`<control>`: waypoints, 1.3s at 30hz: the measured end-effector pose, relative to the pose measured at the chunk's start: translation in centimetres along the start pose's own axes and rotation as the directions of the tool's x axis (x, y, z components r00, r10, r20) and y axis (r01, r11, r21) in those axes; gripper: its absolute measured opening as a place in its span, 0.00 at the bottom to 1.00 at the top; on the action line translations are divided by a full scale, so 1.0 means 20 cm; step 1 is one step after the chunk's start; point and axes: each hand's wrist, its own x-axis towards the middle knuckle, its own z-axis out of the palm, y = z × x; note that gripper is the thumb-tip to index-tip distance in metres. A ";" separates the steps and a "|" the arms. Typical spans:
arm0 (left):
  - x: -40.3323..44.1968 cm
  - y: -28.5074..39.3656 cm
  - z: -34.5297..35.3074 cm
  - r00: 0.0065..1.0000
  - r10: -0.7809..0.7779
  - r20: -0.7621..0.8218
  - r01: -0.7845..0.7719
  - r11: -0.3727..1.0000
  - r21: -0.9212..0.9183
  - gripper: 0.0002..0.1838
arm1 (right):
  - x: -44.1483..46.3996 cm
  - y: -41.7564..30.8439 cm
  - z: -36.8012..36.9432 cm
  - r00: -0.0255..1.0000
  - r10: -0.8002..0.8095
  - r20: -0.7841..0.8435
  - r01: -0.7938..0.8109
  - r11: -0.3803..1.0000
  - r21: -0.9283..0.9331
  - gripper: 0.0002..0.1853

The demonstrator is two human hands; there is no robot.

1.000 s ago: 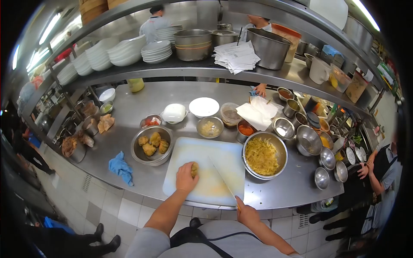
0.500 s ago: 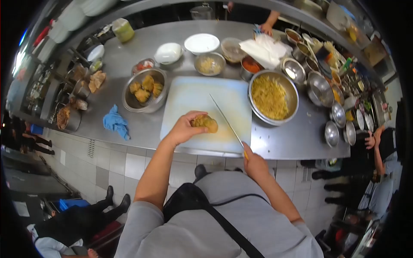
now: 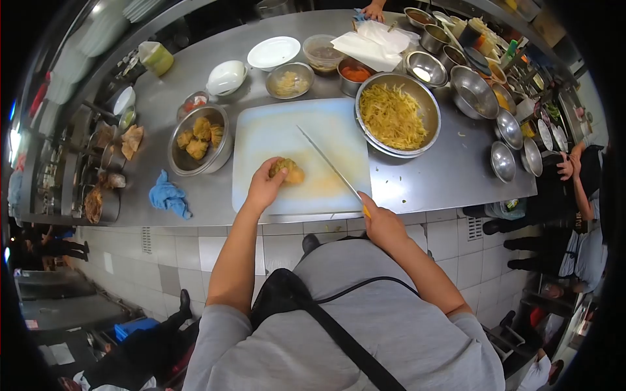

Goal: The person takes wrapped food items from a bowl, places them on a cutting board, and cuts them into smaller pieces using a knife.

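Observation:
My left hand (image 3: 264, 186) grips a knobbly yellow-brown vegetable lump (image 3: 291, 172) over the left half of a white cutting board (image 3: 332, 120). In my right hand (image 3: 385, 228) is the yellow handle of a long knife (image 3: 329, 163). Its blade slants up and left across the board, apart from the lump. Left of the board, a steel bowl (image 3: 223, 150) holds several similar lumps (image 3: 197, 149). On the right, yellow shreds (image 3: 394, 117) fill a large steel bowl (image 3: 430, 117), which overlaps the board's edge.
A blue cloth (image 3: 168, 194) lies near the counter's front left. Behind the board stand a white plate (image 3: 274, 53), a small bowl of pale pieces (image 3: 290, 83) and a container with orange contents (image 3: 355, 73). Steel bowls (image 3: 475, 94) crowd the right. Another person's hand (image 3: 373, 12) rests at the far edge.
The camera view has shifted, so the counter sits higher and farther left. My left hand has moved the lump slightly left over the board. The knife stays in my right hand, still slanting up-left.

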 end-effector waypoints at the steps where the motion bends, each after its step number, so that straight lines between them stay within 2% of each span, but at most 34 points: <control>1: -0.01 0.01 0.01 0.997 0.080 0.006 -0.079 0.996 -0.029 0.27 | 0.00 0.00 0.00 1.000 0.002 0.004 -0.002 1.000 0.010 0.35; 2: -0.01 0.02 0.02 0.987 0.159 0.013 -0.158 0.986 -0.058 0.24 | 0.00 0.00 -0.01 1.000 0.004 0.003 -0.004 1.000 0.012 0.35; 3: -0.04 0.05 0.06 0.987 0.159 0.021 -0.157 0.986 -0.056 0.24 | 0.00 -0.01 -0.02 1.000 0.009 0.012 -0.009 1.000 0.013 0.35; 5: -0.13 0.07 0.15 0.935 0.345 -0.084 -0.343 0.938 0.044 0.22 | -0.02 -0.02 -0.04 0.999 0.025 0.024 -0.025 0.999 0.020 0.35; 6: -0.15 0.01 0.16 0.936 0.343 -0.077 -0.340 0.939 0.043 0.22 | -0.02 -0.03 -0.05 0.999 0.017 0.038 -0.016 0.999 -0.031 0.36; 8: -0.18 -0.10 0.19 0.876 0.450 -0.173 -0.361 0.850 0.383 0.24 | -0.02 -0.04 -0.07 0.999 0.007 0.049 -0.003 0.997 -0.081 0.37; 9: -0.19 -0.11 0.20 0.884 0.425 -0.198 -0.363 0.887 0.285 0.26 | -0.02 -0.04 -0.08 0.999 0.011 0.044 -0.004 0.988 -0.153 0.38; 10: -0.19 -0.12 0.18 0.886 0.424 -0.187 -0.363 0.886 0.290 0.26 | -0.02 -0.04 -0.08 0.999 0.018 0.043 -0.008 0.975 -0.221 0.40; 12: -0.24 0.02 0.17 0.877 0.455 -0.154 -0.327 0.800 0.503 0.23 | -0.03 0.00 -0.06 0.999 0.002 0.045 0.007 0.980 -0.200 0.39; 13: -0.24 0.05 0.16 0.879 0.451 -0.154 -0.323 0.802 0.502 0.23 | -0.02 0.01 -0.06 0.999 -0.022 0.040 0.029 0.981 -0.192 0.39; 15: -0.19 0.10 0.15 0.750 0.634 -0.190 -0.469 0.712 0.522 0.15 | -0.03 -0.02 -0.11 0.998 -0.012 0.066 0.021 0.988 -0.150 0.38; 16: -0.17 0.10 0.16 0.753 0.628 -0.195 -0.463 0.717 0.521 0.15 | -0.04 -0.04 -0.14 0.996 -0.001 0.087 0.010 0.994 -0.107 0.37; 18: -0.13 0.08 0.19 0.715 0.680 -0.166 -0.468 0.641 0.609 0.07 | -0.08 -0.09 -0.19 0.996 -0.015 0.086 0.025 0.994 -0.111 0.37; 22: -0.06 -0.15 0.26 0.755 0.635 -0.162 -0.512 0.726 0.459 0.05 | -0.13 -0.15 -0.25 0.992 -0.033 0.121 0.049 0.991 -0.127 0.38; 24: -0.07 -0.13 0.28 0.694 0.711 -0.112 -0.529 0.609 0.591 0.07 | -0.15 -0.11 -0.19 0.996 -0.033 0.079 0.043 0.990 -0.132 0.39; 26: -0.08 -0.12 0.29 0.704 0.703 -0.106 -0.525 0.615 0.589 0.07 | -0.14 -0.09 -0.13 0.993 -0.107 0.052 0.112 0.989 -0.099 0.42; 31: -0.07 -0.13 0.29 0.719 0.681 -0.139 -0.471 0.625 0.622 0.09 | -0.07 -0.07 -0.06 0.988 -0.133 0.078 0.141 0.984 -0.111 0.46; 33: -0.09 -0.11 0.30 0.748 0.653 -0.123 -0.445 0.630 0.637 0.11 | -0.13 -0.14 -0.16 0.989 -0.105 0.100 0.121 0.979 -0.165 0.39; 37: -0.08 -0.07 0.31 0.760 0.630 -0.160 -0.419 0.663 0.621 0.12 | -0.17 -0.11 -0.15 0.987 -0.125 0.098 0.143 0.969 -0.201 0.39; 39: -0.07 -0.07 0.30 0.749 0.649 -0.134 -0.435 0.634 0.640 0.13 | -0.13 -0.08 -0.08 0.988 -0.129 0.085 0.145 0.967 -0.209 0.39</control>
